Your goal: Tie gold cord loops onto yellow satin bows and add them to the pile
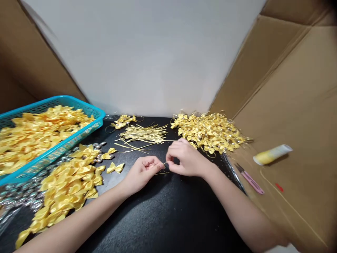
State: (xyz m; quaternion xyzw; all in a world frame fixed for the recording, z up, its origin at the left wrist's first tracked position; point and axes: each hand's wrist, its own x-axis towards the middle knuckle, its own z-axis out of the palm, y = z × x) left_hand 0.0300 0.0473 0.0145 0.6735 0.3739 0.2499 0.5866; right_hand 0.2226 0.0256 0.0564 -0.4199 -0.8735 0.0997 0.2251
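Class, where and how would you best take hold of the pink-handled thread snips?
Grip the thread snips by their pink handles, probably with the right hand, coming from the near side: the handles lie nearest, the dark blades pointing away.

I log, left of frame: one basket point(99, 121), turquoise, lattice-patterned; ribbon bows point(71, 179), bright yellow; beads point(28, 191), silvery, some teal-tinted. Centre: cord point(165, 163), gold; cord strips point(144, 134), metallic gold; tabletop point(158, 218), black. Right: snips point(251, 181), pink-handled, dark-bladed; tube point(272, 155), yellow and whitish; scrap point(279, 187), red; cardboard point(289, 88), brown. Top: I record a panel point(147, 52), pale grey.
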